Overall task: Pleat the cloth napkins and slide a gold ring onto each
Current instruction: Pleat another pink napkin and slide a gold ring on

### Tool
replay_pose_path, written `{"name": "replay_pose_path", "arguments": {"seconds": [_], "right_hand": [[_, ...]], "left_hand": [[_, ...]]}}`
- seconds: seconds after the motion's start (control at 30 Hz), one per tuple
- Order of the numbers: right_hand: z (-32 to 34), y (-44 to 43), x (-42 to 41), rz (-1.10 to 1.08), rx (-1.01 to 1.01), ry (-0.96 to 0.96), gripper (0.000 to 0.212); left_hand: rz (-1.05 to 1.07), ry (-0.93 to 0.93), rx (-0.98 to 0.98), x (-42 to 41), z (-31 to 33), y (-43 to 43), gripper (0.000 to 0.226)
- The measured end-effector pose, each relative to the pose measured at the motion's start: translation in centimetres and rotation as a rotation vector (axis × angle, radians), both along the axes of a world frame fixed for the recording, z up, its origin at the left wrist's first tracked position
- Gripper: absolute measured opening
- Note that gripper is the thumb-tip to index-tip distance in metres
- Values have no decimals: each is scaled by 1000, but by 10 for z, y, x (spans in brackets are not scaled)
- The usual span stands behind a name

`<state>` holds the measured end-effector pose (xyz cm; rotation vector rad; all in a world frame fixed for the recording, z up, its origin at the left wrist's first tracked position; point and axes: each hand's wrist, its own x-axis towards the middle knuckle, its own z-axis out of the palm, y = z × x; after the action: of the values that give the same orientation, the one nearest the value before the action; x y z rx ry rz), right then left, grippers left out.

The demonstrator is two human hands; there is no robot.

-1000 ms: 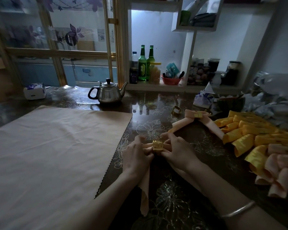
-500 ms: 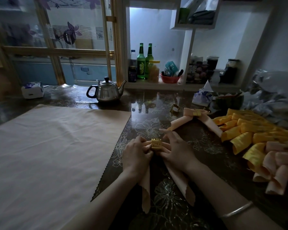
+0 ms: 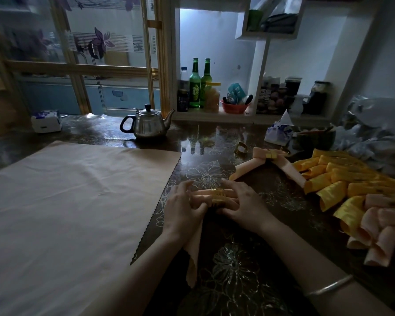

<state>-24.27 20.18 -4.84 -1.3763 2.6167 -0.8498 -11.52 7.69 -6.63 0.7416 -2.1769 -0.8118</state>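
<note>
Both hands on the pleated napkin [image 3: 201,193], gold ring [image 3: 218,198] round its middle.
On my feed I see the dark floral table [image 3: 235,270] carrying a flat peach cloth [image 3: 73,201] at left and a heap of ringed napkins [image 3: 356,192], yellow and peach, at right. Near the centre, the left hand [image 3: 183,210] curls its fingers round the bundle; the right hand [image 3: 244,204] pinches the other side, fingers spread on top. A loose ring [image 3: 241,148] lies further back.

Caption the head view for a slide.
Folded pink napkin, gold ring round its middle, held by left hand and right hand; a ringed napkin lies beyond.
</note>
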Motion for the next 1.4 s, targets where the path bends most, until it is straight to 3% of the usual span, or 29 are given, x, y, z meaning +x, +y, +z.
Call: {"name": "replay_pose_path", "arguments": {"seconds": [0.17, 0.33, 0.5, 0.73, 1.0, 1.4], "right_hand": [[4, 20, -1, -175, -108, -73, 72], [13, 35, 2, -311, -114, -41, 39], [17, 39, 10, -252, -17, -81, 16], [11, 34, 14, -275, -119, -111, 34], [6, 33, -4, -244, -56, -125, 44], [4, 50, -96, -484, -1, 40, 40]], "left_hand": [[152, -16, 31, 22, 8, -4, 43], [165, -140, 86, 32, 13, 2, 34], [142, -166, 99, 27, 13, 5, 49], [151, -217, 73, 18, 11, 12, 68], [174, -264, 70, -12, 11, 22, 35], [41, -146, 197, -113, 20, 69, 27]]}}
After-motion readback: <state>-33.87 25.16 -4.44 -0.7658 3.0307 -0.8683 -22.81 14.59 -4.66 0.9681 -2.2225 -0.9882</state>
